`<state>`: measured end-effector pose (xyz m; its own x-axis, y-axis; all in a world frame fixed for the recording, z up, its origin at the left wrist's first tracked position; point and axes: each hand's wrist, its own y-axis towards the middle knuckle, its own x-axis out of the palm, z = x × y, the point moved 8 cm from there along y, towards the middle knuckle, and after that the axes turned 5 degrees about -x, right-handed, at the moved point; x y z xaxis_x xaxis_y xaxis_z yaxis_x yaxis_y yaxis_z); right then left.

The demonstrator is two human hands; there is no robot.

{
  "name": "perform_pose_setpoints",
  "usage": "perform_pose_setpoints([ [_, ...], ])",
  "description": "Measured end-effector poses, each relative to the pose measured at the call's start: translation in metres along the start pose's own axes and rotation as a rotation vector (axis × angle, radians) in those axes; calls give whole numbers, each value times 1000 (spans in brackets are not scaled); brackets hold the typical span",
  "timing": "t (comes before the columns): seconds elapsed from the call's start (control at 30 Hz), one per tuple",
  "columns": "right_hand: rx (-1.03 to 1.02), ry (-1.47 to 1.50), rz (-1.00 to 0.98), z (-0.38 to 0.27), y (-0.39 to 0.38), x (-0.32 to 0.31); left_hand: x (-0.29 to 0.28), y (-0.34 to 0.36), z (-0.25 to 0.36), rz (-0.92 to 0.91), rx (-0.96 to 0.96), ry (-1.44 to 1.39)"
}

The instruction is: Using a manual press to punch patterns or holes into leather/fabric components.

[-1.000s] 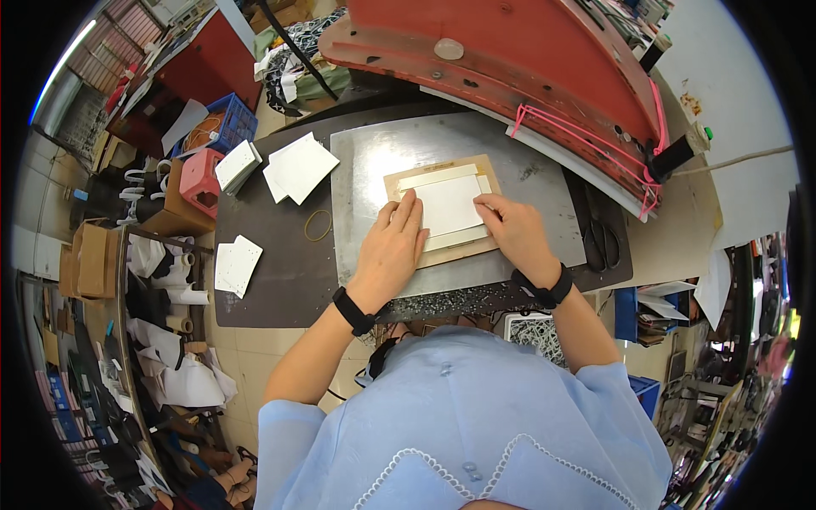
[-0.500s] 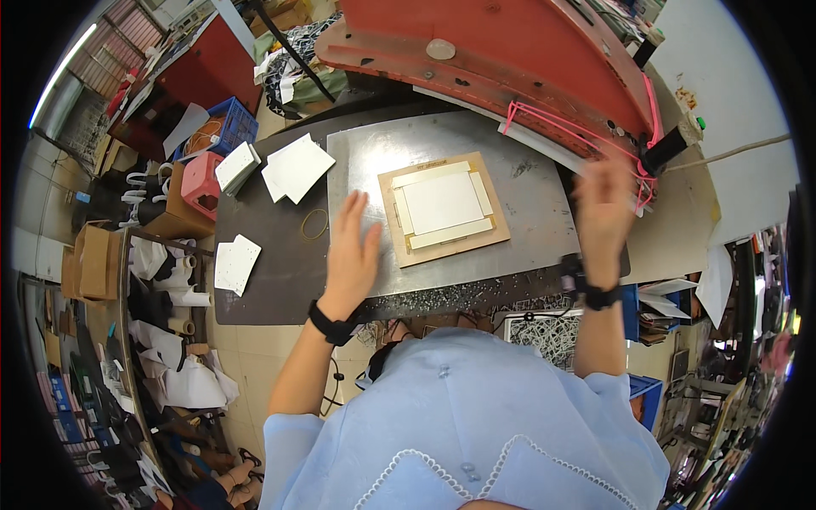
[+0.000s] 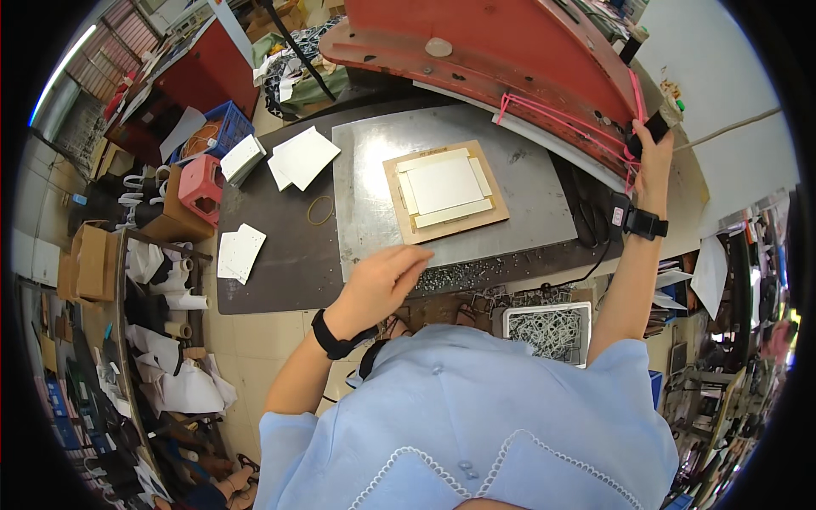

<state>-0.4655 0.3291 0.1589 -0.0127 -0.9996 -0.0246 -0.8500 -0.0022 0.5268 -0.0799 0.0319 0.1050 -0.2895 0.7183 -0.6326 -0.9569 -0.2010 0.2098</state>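
Observation:
My right hand (image 3: 653, 161) is wrapped round a black handle (image 3: 656, 129) on the right end of the red press head (image 3: 476, 59). Over the near edge of the metal plate (image 3: 357, 187), my left hand (image 3: 374, 289) has its fingers drawn together, and nothing shows in them. Beyond it lies a tan board (image 3: 408, 233) on the plate. Pale strips (image 3: 454, 214) frame a white rectangular sheet (image 3: 440, 184) on the board. Pink cord (image 3: 561, 121) is strung along the press head near my right hand.
White card stacks (image 3: 306, 159) and more white cards (image 3: 241, 253) lie on the dark table (image 3: 280, 293), beside a rubber band (image 3: 320, 210). Small scraps (image 3: 476, 274) litter its near edge. Below stands a white crate (image 3: 588, 319) of offcuts. A pink stool (image 3: 201, 189) stands left.
My right hand has moved right and up and now grips the black handle. My left hand has moved nearer to me from beside the board, and its spread fingers have come together.

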Motion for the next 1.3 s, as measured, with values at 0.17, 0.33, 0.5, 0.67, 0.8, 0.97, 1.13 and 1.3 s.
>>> perform_pose_setpoints([
  [0.17, -77, -156, -38, -43, -48, 8, 9, 1, 22, -88, 70, -65],
  [0.33, -72, -61, -283, -86, -123, 26, 5, 18, 53, -80, 159, -183],
  [0.5, -28, 29, -520, -104, -148, 3, -5, 37, 82, -102, 184, -347],
  [0.67, -129, -189, -83, -91, -47, -44, -17, 49, 112, -51, 274, -429],
  [0.8, -60, 11, -126, -84, -27, -11, -18, 48, 117, -28, 241, -736],
  [0.97, -94, 199, -181, -116, -66, 28, -61, 7, 82, 331, 131, -1016],
  [1.13, -44, 494, -221, -131, -94, 43, -97, -12, 63, 553, -97, -869],
  [1.3, 66, 513, -350, -132, -94, 56, -111, -22, 47, 585, -163, -873],
])
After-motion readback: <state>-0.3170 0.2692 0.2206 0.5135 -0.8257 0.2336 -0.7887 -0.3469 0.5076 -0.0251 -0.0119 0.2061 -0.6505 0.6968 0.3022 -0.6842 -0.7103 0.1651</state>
